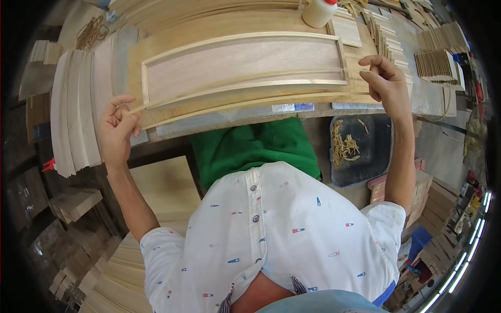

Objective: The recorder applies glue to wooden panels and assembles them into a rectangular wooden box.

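Observation:
A long rectangular wooden frame (245,35) with a pale panel (240,62) inside it lies on a board on the workbench. My left hand (119,122) is closed at the frame's near left corner, thumb and fingers pinching the end of a thin pale strip (134,110). That strip runs to the right across the frame and fades into a blur. Off the frame's right end is my right hand (389,83), fingers curled, thumb and index tips apart with nothing visible between them. Another narrow strip (250,104) lies along the near side and passes by my right hand.
A white bottle with a red cap (319,13) stands behind the frame. Stacked wooden slats (78,104) are at left, more piles (438,65) at right. Below the bench sits a dark tray (365,161) with tan bands (344,143). Green cloth (261,141) covers my lap.

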A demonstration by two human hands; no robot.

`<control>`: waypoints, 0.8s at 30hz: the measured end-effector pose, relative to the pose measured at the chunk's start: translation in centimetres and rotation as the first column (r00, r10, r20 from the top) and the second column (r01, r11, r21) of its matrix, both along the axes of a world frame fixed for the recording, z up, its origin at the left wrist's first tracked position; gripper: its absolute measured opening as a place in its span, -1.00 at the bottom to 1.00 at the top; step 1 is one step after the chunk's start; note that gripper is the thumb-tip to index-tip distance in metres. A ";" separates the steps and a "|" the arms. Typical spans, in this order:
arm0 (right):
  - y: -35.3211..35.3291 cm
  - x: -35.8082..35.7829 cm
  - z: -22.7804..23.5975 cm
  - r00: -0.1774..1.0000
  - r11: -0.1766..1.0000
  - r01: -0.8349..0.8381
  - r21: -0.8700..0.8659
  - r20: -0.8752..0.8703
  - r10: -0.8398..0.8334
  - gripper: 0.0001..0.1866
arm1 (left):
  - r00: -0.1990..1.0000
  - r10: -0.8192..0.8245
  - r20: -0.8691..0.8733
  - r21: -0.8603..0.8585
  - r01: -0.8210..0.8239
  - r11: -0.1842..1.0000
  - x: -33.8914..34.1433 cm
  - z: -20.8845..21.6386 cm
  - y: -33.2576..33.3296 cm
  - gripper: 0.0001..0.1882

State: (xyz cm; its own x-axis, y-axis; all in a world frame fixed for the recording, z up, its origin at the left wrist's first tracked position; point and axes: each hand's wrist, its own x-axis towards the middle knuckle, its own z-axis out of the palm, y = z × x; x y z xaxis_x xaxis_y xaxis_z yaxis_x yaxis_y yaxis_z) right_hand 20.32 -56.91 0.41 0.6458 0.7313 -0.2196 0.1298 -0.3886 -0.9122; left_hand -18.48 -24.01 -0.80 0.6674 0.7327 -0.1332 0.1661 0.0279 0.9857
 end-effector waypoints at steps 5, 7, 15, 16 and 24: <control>0.3 1.1 -2.9 0.978 0.995 0.023 -0.095 0.210 -0.003 -0.60 | 0.976 0.000 -0.216 0.125 0.027 0.992 -0.7 -2.0 2.0 -0.51; 1.1 1.2 -3.4 0.983 0.993 0.027 -0.114 0.183 -0.006 -0.52 | 0.968 -0.017 -0.249 0.151 0.056 0.987 -0.4 -1.8 2.8 -0.44; 2.2 2.7 -4.8 0.999 0.989 -0.037 -0.141 0.014 0.040 -0.44 | 0.961 -0.070 -0.266 0.102 0.100 0.990 1.6 -1.2 4.4 -0.32; 2.3 2.8 -4.9 0.999 0.991 -0.045 -0.129 -0.006 0.044 -0.45 | 0.956 -0.083 -0.280 0.097 0.114 0.989 1.7 -1.3 4.6 -0.31; 2.7 4.0 -5.8 0.978 0.998 -0.048 -0.039 -0.206 0.039 -0.51 | 0.967 -0.182 -0.179 -0.011 0.183 0.983 2.5 -2.2 5.2 -0.36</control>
State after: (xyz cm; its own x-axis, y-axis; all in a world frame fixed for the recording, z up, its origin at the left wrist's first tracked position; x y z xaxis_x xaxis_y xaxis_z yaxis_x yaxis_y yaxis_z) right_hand 24.31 -54.23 -5.39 0.5513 0.7444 -0.3766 -0.0410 -0.4268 -0.9034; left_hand -15.98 -18.83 -3.04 0.7556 0.6019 -0.2586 0.3415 -0.0250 0.9396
